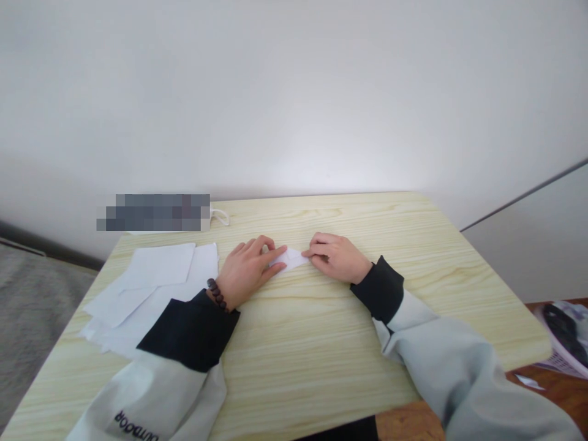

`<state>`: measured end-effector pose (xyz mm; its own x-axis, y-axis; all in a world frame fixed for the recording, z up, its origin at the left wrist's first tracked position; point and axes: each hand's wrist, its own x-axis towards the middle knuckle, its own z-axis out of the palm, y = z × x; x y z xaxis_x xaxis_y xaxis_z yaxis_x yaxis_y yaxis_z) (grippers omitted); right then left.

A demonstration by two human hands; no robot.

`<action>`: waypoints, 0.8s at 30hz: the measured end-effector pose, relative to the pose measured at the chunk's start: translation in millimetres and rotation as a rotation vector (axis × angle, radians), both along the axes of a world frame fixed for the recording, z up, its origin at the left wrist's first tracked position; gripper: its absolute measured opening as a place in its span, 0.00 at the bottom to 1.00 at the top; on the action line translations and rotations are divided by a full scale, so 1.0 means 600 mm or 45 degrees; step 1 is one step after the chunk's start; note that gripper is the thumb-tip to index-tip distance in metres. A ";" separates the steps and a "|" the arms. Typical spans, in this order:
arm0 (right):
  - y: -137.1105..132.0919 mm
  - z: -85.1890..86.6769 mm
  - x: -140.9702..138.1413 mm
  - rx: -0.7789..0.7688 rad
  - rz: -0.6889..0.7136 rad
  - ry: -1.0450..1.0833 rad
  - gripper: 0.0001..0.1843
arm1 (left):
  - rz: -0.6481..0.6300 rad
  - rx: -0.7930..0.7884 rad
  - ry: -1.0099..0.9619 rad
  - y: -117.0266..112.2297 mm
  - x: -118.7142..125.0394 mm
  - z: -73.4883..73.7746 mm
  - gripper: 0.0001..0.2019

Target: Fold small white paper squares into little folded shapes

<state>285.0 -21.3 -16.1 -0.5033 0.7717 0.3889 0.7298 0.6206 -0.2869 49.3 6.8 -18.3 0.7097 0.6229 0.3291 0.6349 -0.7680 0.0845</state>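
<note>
Both my hands rest on the pale wooden worktop (321, 343), meeting over a small folded piece of white paper (291, 260) that lies flat near its middle, a little toward the far edge. My left hand (248, 269) lies palm down, its fingers (274, 253) stretched out and loosely spread, the tips pressing on the left end of the paper without closing around it. My right hand (337, 257) sits at the paper's right end with its fingers (316, 250) curled under. They touch the paper, but I cannot tell whether they pinch it or only hold it down.

A dark beaded bracelet (217, 294) circles my left wrist. To the left, partly under my left sleeve, lies a loose spread of white sheets (156, 269). A white cord loop (221, 216) lies at the far left edge.
</note>
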 end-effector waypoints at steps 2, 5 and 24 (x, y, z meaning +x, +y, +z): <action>-0.001 0.001 0.006 -0.010 -0.008 0.013 0.12 | 0.005 -0.007 0.005 0.000 -0.001 0.000 0.17; -0.001 -0.001 0.008 -0.008 -0.002 0.030 0.12 | 0.000 -0.012 0.019 0.000 -0.001 0.001 0.17; 0.000 -0.005 0.007 -0.022 0.002 0.087 0.11 | -0.002 -0.012 -0.038 -0.001 0.004 0.003 0.16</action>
<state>289.5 -21.6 -19.3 -0.4771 0.7780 0.4088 0.7074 0.6160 -0.3467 51.5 6.4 -16.4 0.7004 0.6253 0.3442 0.6310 -0.7678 0.1110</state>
